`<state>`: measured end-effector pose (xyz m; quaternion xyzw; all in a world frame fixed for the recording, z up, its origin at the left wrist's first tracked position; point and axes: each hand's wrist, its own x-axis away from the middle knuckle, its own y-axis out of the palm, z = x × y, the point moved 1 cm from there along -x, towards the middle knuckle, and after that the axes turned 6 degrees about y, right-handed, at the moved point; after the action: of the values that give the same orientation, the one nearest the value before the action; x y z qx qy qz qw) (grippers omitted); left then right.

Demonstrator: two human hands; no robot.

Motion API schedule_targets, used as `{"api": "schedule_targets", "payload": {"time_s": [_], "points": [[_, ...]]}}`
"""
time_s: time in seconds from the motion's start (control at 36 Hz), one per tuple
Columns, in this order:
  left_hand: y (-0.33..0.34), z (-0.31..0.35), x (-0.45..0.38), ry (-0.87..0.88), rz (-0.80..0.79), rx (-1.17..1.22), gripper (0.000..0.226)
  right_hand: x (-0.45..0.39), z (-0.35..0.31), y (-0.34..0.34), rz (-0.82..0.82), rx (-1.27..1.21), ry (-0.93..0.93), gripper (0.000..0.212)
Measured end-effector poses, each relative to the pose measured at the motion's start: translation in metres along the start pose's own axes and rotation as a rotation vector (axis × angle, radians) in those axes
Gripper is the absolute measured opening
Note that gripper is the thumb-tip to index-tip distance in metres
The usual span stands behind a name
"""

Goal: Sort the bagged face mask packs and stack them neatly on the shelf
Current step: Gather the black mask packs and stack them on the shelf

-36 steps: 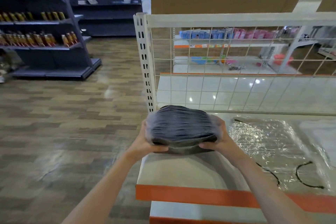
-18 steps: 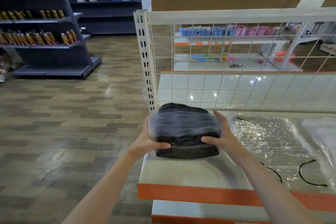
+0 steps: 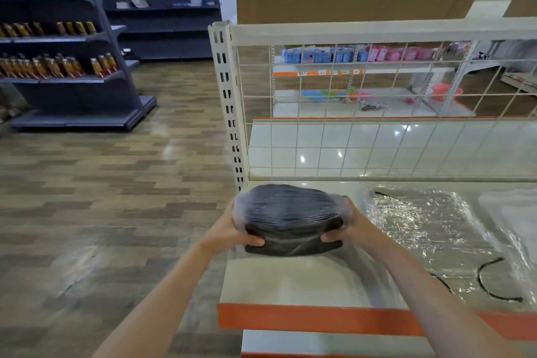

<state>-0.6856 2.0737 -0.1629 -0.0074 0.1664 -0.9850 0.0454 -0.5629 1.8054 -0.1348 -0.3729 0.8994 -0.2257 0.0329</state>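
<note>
A clear-bagged pack of black face masks [image 3: 289, 213] is held between both hands above the left end of the white shelf [image 3: 293, 282]. Under it lies a second black pack [image 3: 293, 247], flat on the shelf. My left hand [image 3: 232, 231] grips the upper pack's left end, thumb curled over its front edge. On the right end my right hand [image 3: 347, 225] grips likewise. The upper pack sits on or just above the lower one; contact is unclear.
Crumpled clear plastic wrap [image 3: 427, 227] with loose black ear loops [image 3: 494, 282] covers the shelf to the right. A white wire grid back panel [image 3: 377, 102] and a slotted upright post [image 3: 229, 102] stand behind. Dark shelving with bottles [image 3: 58, 67] stands across the wooden floor at left.
The pack in both hands has come down and slightly toward me onto the lower black pack. My grip on both ends is unchanged.
</note>
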Motion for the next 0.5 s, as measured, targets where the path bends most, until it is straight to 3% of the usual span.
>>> {"api": "schedule_targets", "payload": {"time_s": [0.14,0.28,0.5], "points": [[0.001,0.014,0.001,0.053,0.052,0.072,0.115,-0.003,0.004,-0.006,0.032,-0.193,0.032,0.093],[0.004,0.014,0.006,0.012,0.016,0.182,0.119,0.004,0.009,-0.002,-0.083,-0.348,0.156,0.116],[0.006,0.013,-0.001,-0.011,0.043,0.192,0.128,0.001,0.008,0.004,-0.012,-0.490,0.204,0.108]]}}
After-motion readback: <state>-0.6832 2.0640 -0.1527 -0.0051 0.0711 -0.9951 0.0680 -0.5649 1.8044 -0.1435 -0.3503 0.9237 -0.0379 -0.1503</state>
